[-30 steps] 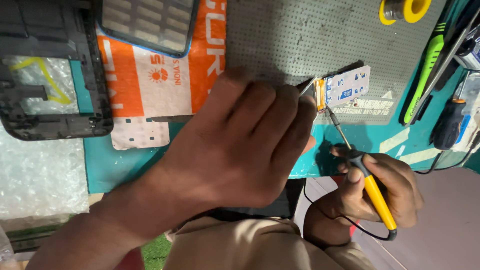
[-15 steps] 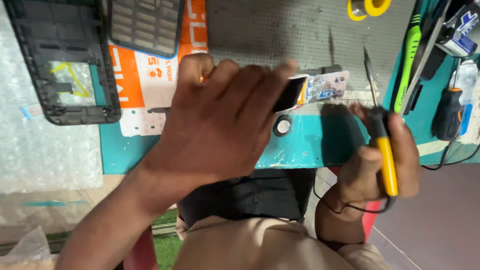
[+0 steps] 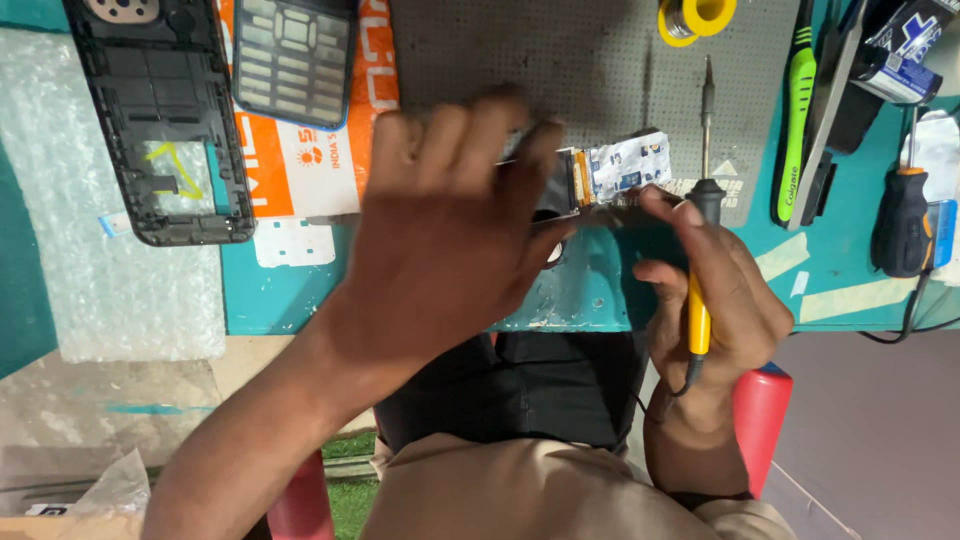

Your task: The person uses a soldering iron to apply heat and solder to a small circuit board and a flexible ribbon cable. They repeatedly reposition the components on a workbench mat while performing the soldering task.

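My left hand (image 3: 440, 230) covers the middle of the bench and pinches a small phone circuit board (image 3: 622, 165), blue and white with an orange strip at its left end. My right hand (image 3: 715, 300) grips a soldering iron (image 3: 702, 220) with a yellow handle and black collar; its metal tip points up and away, just right of the board, not touching it. The board rests on a grey perforated mat (image 3: 580, 70). Whatever lies under my left palm is hidden.
A black phone frame (image 3: 160, 120) and a keypad panel (image 3: 295, 60) lie at the upper left, on bubble wrap and an orange-white packet (image 3: 310, 170). A yellow solder spool (image 3: 698, 15), green toothbrush (image 3: 795, 110) and black-handled screwdriver (image 3: 902, 220) sit at right.
The soldering iron swung from slanting toward the board to upright with its tip clear of it. My left hand slid a bit right with the board. The camera view shifted.
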